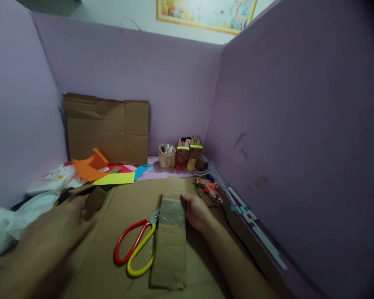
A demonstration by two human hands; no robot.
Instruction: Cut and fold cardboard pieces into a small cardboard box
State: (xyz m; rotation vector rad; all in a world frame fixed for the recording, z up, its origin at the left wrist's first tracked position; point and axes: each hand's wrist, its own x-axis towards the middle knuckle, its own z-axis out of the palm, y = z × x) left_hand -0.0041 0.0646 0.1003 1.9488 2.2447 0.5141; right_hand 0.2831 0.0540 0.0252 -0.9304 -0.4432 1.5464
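My right hand (198,211) grips the upper right edge of a long cardboard strip (171,253), which has a grey printed patch near its top. Scissors (140,245) with one red and one yellow handle lie just left of the strip, the blade tips hidden by it. Farther left, my left hand (57,232) is smeared by motion. Its fingers are closed on a small brown piece of cardboard (95,202). A large cardboard sheet (124,207) lies beneath all of this.
Orange paper (89,166) and a yellow paper strip (115,179) lie at the back left, before an upright cardboard panel (107,128). A pen holder (167,158) and two cat-eared figures (187,155) stand behind. A patterned glue gun (209,189) lies right. Purple walls enclose three sides.
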